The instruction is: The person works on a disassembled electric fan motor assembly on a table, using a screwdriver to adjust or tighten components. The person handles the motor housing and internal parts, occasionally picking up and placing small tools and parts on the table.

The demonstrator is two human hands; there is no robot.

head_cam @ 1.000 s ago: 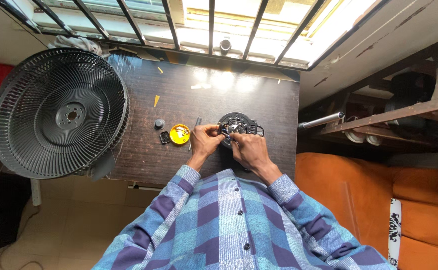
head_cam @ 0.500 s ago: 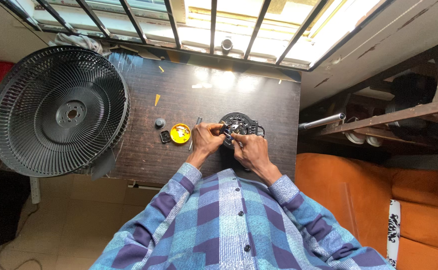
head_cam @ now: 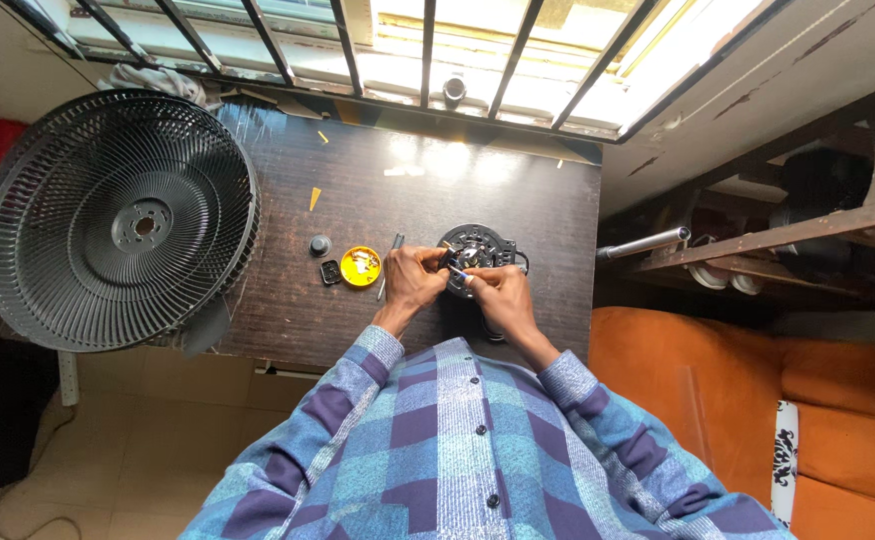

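Dark table [head_cam: 518,200]: hands [head_cam: 458,285] on motor [head_cam: 478,248]

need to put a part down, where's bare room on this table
The widest bare patch of the dark table lies at the far side, between the window bars and the fan motor. A second one runs along the right edge, beside the motor. It is crowded from the fan grille past the black knob and yellow lid to both hands.

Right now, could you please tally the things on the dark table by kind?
Fan grille: 1
Motor, under both hands: 1
Yellow lid: 1
Black knob: 1
Small black part: 1
Slim tool: 1
Total: 6
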